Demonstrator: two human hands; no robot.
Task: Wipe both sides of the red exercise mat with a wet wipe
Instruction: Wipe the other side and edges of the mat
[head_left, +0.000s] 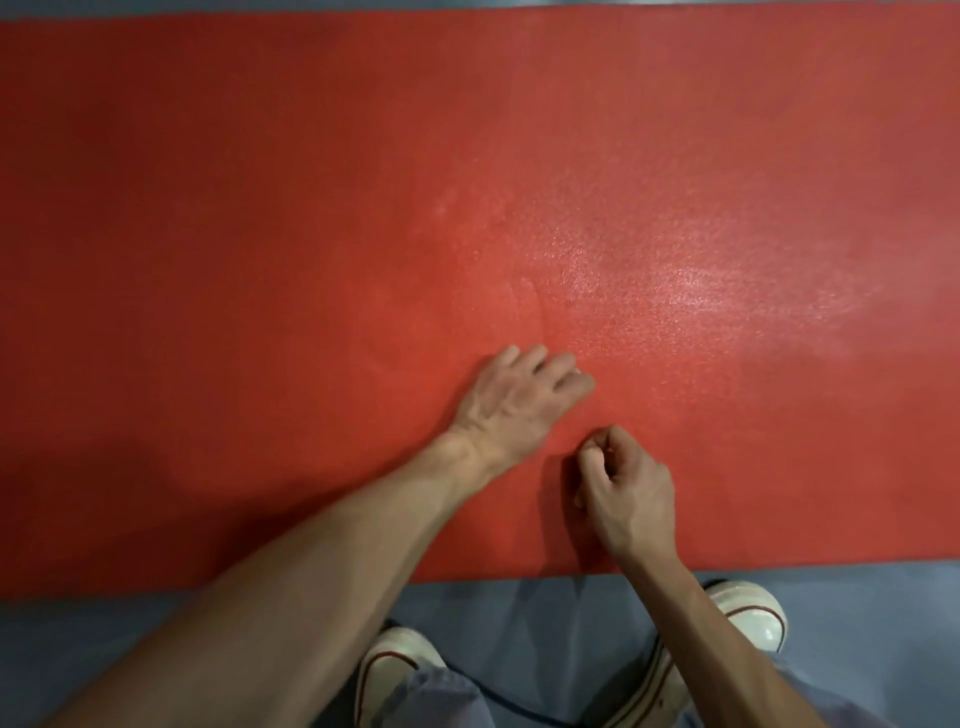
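— Across the floor, what's laid out?

— One red exercise mat, flat, running the whole width of the view. Its near edge lies just ahead of a pair of white sneakers, whose toes point at it from the blue-grey floor. A pale, shiny patch shows on the mat's grainy surface to the right of centre, and a faint curved crease sits just beyond the hands.

— Where are the hands?

— Both on the mat, near its front edge and close together but apart. The left hand reaches further in, palm down, its fingers loosely bent with the tips touching or almost touching the surface. It grips nothing that I can see.

— And the other?

— The right hand sits nearer the edge, fingers curled tightly into the palm, knuckles up, thumb tucked against the forefinger. It looks closed on something small, but I cannot tell what; no wet wipe shows plainly between the fingers.

— Anything else in view?

— Bare forearms coming in from the bottom, the left one crossing over the left shoe. Grey-blue trouser legs bunch at the ankles above the shoes, and the right sneaker stands just short of the mat's edge.
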